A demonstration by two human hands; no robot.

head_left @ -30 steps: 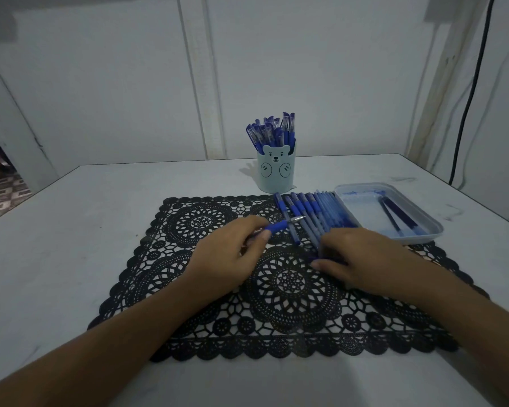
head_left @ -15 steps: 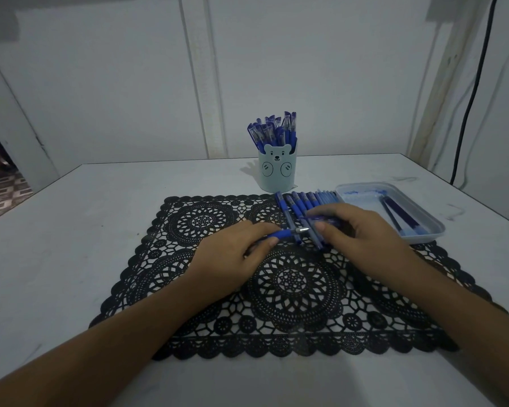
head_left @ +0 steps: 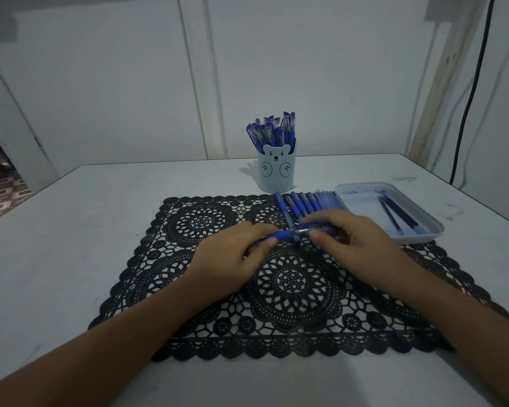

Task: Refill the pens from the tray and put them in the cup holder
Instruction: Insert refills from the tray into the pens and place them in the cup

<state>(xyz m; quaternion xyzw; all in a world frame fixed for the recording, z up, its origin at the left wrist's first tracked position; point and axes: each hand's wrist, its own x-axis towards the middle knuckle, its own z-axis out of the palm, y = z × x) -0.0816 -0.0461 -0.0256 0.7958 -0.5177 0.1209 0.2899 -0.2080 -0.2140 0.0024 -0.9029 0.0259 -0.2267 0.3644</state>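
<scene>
Slim blue plastic pen, likely light, stiff and slick, we pinch near its joint with left hand and right hand grips.

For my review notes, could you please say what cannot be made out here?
Head view, dim:
Held pen: left hand and right hand grip its ends; whether its parts are joined is hidden.
Row of pens: near ends behind the right hand.
Cup holder: its wall hides the pens' lower halves.
Tray: refills too dim to count.
</scene>
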